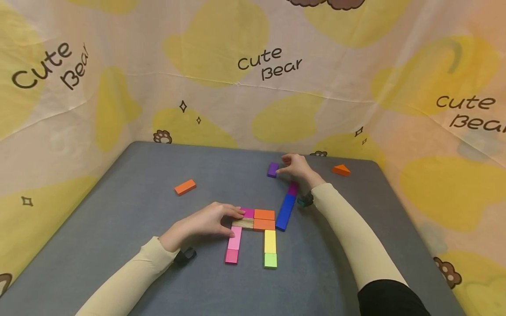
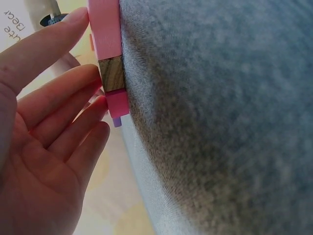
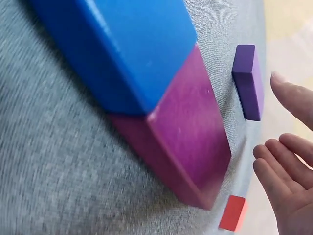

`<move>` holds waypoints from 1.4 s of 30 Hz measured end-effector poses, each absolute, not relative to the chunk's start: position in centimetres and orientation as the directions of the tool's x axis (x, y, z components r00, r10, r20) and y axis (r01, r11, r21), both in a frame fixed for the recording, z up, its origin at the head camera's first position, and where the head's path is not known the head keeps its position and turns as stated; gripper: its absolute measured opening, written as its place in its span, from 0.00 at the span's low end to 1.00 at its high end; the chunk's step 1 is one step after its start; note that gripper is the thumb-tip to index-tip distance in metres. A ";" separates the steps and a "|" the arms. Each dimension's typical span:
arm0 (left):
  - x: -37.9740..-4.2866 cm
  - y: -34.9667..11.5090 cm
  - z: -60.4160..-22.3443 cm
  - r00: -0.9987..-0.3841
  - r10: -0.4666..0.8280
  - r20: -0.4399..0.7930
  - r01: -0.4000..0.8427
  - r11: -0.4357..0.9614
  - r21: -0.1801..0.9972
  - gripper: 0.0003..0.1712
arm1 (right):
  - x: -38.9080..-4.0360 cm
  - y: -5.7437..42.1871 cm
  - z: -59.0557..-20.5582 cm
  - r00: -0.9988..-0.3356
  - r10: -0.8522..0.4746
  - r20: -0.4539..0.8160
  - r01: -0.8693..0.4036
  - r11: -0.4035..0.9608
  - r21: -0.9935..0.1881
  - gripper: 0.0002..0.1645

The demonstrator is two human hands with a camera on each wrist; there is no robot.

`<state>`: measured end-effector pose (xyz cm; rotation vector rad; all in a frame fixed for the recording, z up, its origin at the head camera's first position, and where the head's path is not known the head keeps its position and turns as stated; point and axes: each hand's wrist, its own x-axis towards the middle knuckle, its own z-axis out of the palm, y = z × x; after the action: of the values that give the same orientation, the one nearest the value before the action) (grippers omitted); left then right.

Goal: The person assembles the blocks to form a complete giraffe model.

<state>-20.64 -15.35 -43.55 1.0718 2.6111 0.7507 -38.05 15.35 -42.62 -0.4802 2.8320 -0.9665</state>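
My left hand (image 1: 205,220) lies along the left side of a flat figure of coloured blocks. Its thumb rests by the pink block (image 1: 235,238). Its fingertips are at the wooden block (image 2: 112,74) and the magenta block (image 1: 248,213). My right hand (image 1: 296,167) is at the back, beside a small purple block (image 1: 272,170). In the right wrist view a gap shows between the thumb and that block, and nothing is held. Below the right hand a purplish-magenta block (image 3: 193,127) touches the end of a long blue block (image 1: 285,212).
Two orange blocks (image 1: 264,219) form the figure's right top, with yellow (image 1: 270,241) and green (image 1: 270,260) blocks below. A separate orange block (image 1: 185,187) lies at the left, an orange triangle (image 1: 341,170) at the back right. Printed cloth (image 1: 221,105) borders the grey table (image 1: 146,162).
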 end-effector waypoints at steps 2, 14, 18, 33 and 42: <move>-20.6 -15.3 -43.5 -0.709 0.705 -0.007 0.592 0.600 0.538 0.29 | -38.2 15.2 -42.7 -0.945 -0.327 -0.010 -0.254 0.751 -0.609 0.43; -20.6 -15.3 -43.4 -0.704 0.710 -0.005 0.595 0.593 0.542 0.29 | -38.2 14.0 -43.4 -0.941 -0.336 -0.036 -0.251 0.767 -0.591 0.44; -20.6 -15.3 -43.4 -0.704 0.710 -0.002 0.596 0.593 0.542 0.29 | -38.3 13.8 -43.5 -0.935 -0.354 -0.030 -0.277 0.780 -0.561 0.44; -20.6 -15.5 -43.5 -0.708 0.706 -0.009 0.589 0.597 0.544 0.29 | -38.2 13.7 -43.6 -0.934 -0.356 -0.016 -0.292 0.790 -0.539 0.40; -20.7 -15.4 -43.6 -0.700 0.715 0.001 0.603 0.589 0.538 0.29 | -37.2 15.4 -42.7 -0.942 -0.336 0.008 -0.283 0.780 -0.558 0.40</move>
<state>-20.69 -15.42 -43.57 1.0948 2.6031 0.7602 -37.25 15.37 -42.66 -0.5015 2.8771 -0.8787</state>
